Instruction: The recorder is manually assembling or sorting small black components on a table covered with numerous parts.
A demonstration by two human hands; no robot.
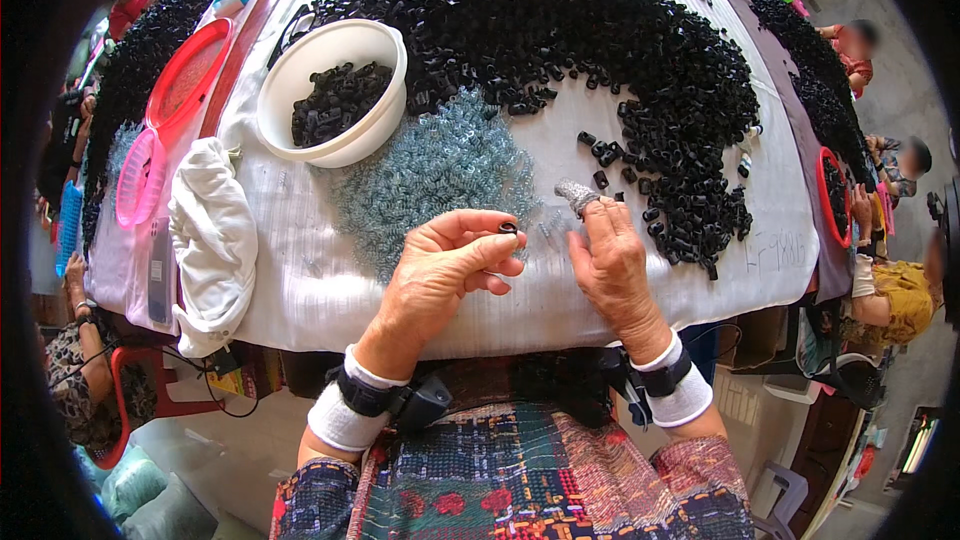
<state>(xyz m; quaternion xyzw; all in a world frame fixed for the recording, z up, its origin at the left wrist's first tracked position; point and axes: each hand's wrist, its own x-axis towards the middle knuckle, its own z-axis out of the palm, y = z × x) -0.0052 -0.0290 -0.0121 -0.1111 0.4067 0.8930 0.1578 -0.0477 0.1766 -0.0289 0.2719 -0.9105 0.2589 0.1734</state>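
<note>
My left hand [448,258] pinches a small black plastic part [508,228] between thumb and index finger, its ring-like opening turned up. To the right, my right hand [612,262] hovers over the white cloth with thumb and fingers apart. Silvery tape [575,196] wraps one of its fingertips. I see nothing in that hand. A heap of small metal coil springs [435,180] lies just beyond my left hand. Behind it and to the right spreads a large pile of black plastic parts [690,120], with a few loose ones near my right fingertips.
A white bowl [385,125] of black pieces stands at the back left. Nearby are a crumpled white cloth [212,245], a phone [160,275], a pink basket [140,178] and a red-rimmed tray [165,125]. Other people sit along both sides.
</note>
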